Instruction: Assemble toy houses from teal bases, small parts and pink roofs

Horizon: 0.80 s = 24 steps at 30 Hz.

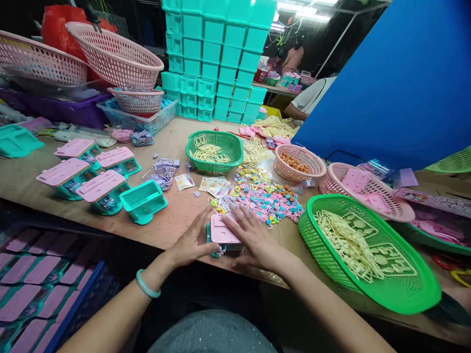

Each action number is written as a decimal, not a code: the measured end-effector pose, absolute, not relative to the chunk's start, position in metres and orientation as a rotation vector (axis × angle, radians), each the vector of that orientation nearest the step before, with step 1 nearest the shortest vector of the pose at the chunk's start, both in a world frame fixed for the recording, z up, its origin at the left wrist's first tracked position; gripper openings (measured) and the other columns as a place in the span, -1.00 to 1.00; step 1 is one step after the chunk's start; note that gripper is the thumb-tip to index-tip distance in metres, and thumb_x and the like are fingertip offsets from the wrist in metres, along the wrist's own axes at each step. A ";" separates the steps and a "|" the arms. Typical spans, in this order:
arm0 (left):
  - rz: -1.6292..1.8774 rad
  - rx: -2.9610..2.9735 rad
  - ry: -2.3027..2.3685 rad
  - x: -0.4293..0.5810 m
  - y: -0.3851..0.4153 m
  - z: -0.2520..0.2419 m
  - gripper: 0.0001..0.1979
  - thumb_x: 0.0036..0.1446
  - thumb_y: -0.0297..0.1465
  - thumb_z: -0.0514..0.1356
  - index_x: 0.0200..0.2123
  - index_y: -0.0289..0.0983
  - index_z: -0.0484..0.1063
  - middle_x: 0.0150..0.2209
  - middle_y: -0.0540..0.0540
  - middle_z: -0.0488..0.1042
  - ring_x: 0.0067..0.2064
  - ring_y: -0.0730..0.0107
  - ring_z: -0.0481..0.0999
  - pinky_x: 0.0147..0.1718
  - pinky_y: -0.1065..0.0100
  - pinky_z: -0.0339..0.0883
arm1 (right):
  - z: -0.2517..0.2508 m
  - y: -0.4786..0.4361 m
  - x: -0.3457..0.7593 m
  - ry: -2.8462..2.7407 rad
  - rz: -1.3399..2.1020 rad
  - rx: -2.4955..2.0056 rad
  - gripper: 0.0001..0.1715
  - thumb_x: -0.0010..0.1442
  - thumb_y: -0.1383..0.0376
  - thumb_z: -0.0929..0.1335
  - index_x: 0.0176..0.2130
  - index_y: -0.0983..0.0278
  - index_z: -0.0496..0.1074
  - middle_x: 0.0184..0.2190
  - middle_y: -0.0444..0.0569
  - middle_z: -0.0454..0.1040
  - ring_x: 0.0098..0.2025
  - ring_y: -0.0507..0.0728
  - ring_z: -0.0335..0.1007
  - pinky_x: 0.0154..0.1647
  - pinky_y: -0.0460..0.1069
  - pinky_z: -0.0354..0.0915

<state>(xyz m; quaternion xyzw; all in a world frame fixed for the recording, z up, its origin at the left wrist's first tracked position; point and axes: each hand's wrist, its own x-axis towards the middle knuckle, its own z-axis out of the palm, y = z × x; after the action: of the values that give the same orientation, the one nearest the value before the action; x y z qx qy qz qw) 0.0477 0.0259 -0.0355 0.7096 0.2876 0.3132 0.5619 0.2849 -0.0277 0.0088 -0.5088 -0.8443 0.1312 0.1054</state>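
Observation:
A small teal box with a pink lid (221,230) stands at the table's front edge, between my two hands. My left hand (190,241) grips its left side, the thumb at the lower front corner. Across the right part of the lid lie the fingers of my right hand (258,241), which holds the box from that side and hides its right end. Just beyond my fingers spreads a pile of small pink, blue and yellow plastic pieces (263,198). To the left are an open teal box (143,198) without a lid and several pink-lidded boxes (103,185).
A green basket (312,230) with cream plastic sprues stands at right; another green basket (214,164) lies ahead. A pink basket (290,174) holds brown pieces. Teal boxes (221,59) are stacked at the back. A crate (84,294) of lidded boxes sits lower left. A blue panel (386,88) leans at right.

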 end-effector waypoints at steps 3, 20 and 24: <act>0.682 1.853 0.666 0.047 0.027 -0.028 0.02 -0.09 -0.27 0.47 0.40 -0.10 0.08 0.44 -0.24 0.11 0.45 -0.03 0.06 0.40 -0.13 -0.10 | 0.003 -0.030 0.289 -2.410 0.515 -1.478 0.29 0.08 0.33 0.53 0.47 -0.05 -0.23 0.50 0.13 -0.18 0.49 0.42 -0.21 0.37 0.44 0.03; 0.881 1.265 0.825 -0.002 0.021 0.013 -0.09 -0.18 -0.09 0.52 0.24 -0.18 0.32 0.16 -0.27 0.46 0.17 -0.07 0.46 0.14 0.01 0.31 | 0.045 0.018 0.253 -1.987 1.501 -1.338 0.23 -0.01 -0.19 0.52 0.42 0.19 0.09 0.43 0.13 0.09 0.43 0.41 0.01 0.44 0.29 0.00; 1.068 1.304 0.887 -0.029 0.020 0.024 -0.18 -0.03 0.06 0.38 0.24 -0.19 0.36 0.23 -0.27 0.42 0.28 -0.11 0.35 0.26 -0.02 0.18 | 0.062 0.046 0.216 -2.073 1.475 -1.145 0.09 0.01 -0.22 0.49 0.35 0.16 0.24 0.34 0.11 0.26 0.35 0.43 0.16 0.35 0.29 0.15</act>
<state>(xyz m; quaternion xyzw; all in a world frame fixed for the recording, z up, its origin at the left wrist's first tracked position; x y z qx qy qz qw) -0.0294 0.0200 0.0238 0.5578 0.3794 0.4569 0.5798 0.2157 0.0458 0.0624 -0.4042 -0.7316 0.5205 0.1748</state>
